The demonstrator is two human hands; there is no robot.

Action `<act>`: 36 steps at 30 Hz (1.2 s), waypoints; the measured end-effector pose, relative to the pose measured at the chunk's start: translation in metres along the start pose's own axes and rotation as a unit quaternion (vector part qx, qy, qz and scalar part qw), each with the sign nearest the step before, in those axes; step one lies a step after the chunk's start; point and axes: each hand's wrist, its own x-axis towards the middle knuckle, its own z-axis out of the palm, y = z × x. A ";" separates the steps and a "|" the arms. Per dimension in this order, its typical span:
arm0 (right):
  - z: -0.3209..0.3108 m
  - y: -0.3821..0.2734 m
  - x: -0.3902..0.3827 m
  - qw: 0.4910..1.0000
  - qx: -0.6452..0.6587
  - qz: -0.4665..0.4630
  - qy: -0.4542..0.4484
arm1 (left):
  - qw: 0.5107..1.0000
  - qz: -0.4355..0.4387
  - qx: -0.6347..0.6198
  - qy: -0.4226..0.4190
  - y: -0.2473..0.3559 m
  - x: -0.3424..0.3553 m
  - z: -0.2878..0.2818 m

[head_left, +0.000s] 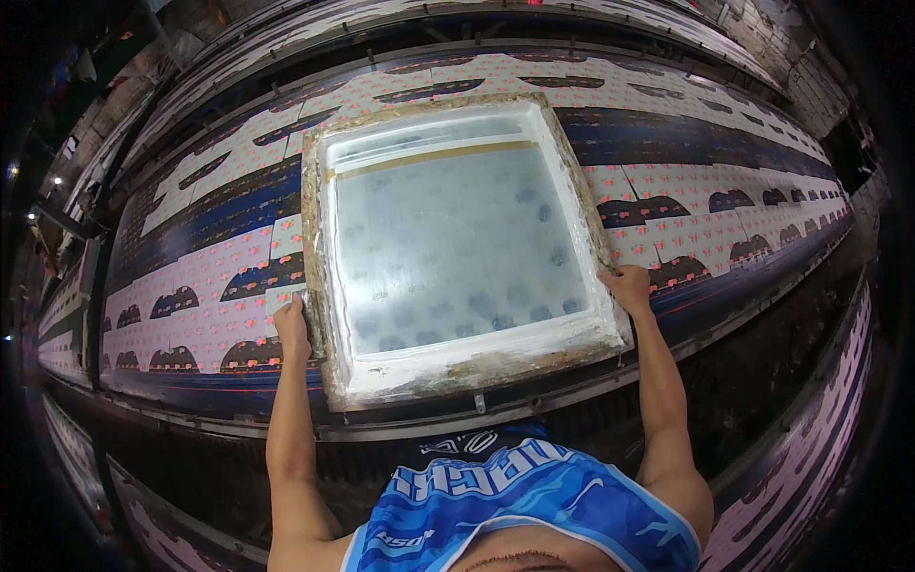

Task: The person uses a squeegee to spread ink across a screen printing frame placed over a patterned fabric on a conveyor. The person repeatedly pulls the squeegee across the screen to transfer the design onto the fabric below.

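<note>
A large screen-printing frame (pixel 462 238) spans the middle of the view, its wooden border crusted with white and brown residue around a pale, translucent mesh with dark smudges. My left hand (pixel 293 329) grips its left edge near the lower corner, thumb up and fingers mostly hidden behind the wood. On the opposite side my right hand (pixel 627 288) is closed over the right edge. Beneath and around the frame lie printed fabric pieces (pixel 233 257), pale pink with small red motifs and dark curved shapes. Whether the frame rests on the table or hovers just above it, I cannot tell.
The long printing table (pixel 696 143) runs left to right, with dark blue strips between the fabric rows. A metal rail (pixel 534 391) follows its near edge. Further tables with similar fabric stand behind and at the lower right (pixel 810 458). A block wall (pixel 801 67) rises at the far right.
</note>
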 end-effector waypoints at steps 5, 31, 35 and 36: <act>-0.002 0.030 -0.004 0.998 0.004 -0.031 0.046 | 0.998 0.016 0.064 -0.015 0.000 -0.018 0.022; -0.028 0.070 0.015 0.998 -0.040 -0.005 -0.046 | 0.975 0.041 0.217 -0.024 -0.018 -0.031 0.070; -0.040 0.031 0.000 0.998 -0.048 -0.020 -0.023 | 0.972 0.043 0.228 -0.021 -0.033 -0.024 0.063; -0.037 0.021 -0.006 0.997 -0.054 -0.053 0.022 | 0.972 0.046 0.228 -0.018 -0.031 -0.025 0.066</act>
